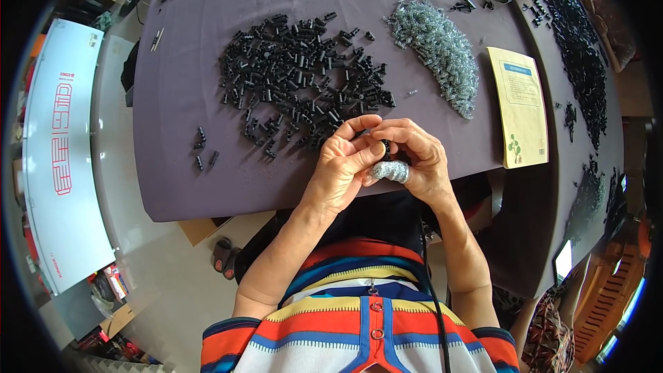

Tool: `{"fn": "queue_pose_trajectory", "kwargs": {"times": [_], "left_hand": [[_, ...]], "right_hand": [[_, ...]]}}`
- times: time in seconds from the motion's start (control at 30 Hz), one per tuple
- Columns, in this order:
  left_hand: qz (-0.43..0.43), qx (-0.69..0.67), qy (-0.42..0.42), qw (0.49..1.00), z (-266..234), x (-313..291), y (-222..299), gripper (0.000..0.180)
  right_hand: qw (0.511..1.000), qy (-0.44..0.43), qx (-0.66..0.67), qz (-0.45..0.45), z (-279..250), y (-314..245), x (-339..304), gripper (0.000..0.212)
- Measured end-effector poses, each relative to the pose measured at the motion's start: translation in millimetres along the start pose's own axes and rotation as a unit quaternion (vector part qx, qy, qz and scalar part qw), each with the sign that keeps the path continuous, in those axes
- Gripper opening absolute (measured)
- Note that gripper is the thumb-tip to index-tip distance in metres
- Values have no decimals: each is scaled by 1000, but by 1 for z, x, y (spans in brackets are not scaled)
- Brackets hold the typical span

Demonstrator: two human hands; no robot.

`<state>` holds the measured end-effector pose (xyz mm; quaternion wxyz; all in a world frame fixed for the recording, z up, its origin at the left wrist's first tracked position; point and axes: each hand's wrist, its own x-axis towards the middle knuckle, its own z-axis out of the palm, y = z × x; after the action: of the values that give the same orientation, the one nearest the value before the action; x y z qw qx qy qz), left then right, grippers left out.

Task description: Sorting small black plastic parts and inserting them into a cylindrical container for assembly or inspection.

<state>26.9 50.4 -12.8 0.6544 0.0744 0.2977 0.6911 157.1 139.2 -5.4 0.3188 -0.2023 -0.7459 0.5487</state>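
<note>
Over the near edge of the table, my left hand and my right hand meet, fingers pinched around a small black plastic part. Fingers cover most of that part. A grey-white wrap covers my right thumb. Just beyond my hands spreads a large pile of short black tubular parts. To the right of it lies a heap of small silvery springs, with one loose spring nearer my hands.
A yellow paper packet lies at the table's right side. A few black pieces sit apart on the left. More dark parts cover another table at right, where a person's arm shows. A white box stands at left.
</note>
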Motion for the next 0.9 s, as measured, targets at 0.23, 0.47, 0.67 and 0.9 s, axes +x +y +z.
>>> {"fn": "queue_pose_trajectory", "kwargs": {"times": [0.23,0.47,0.67,0.9], "left_hand": [[3,1,13,1000,-2,1,0,34],[-26,-26,-4,999,-4,3,-2,33],[-21,-13,-7,1000,-4,1,1,33],[-25,-20,-35,999,-8,0,-1,36]], "right_hand": [[1000,-5,1,-6,1,-2,2,41],[1000,13,-20,8,1,-3,-1,39],[1000,7,-22,7,4,-5,1,39],[999,1,-53,1,2,-8,0,36]]}}
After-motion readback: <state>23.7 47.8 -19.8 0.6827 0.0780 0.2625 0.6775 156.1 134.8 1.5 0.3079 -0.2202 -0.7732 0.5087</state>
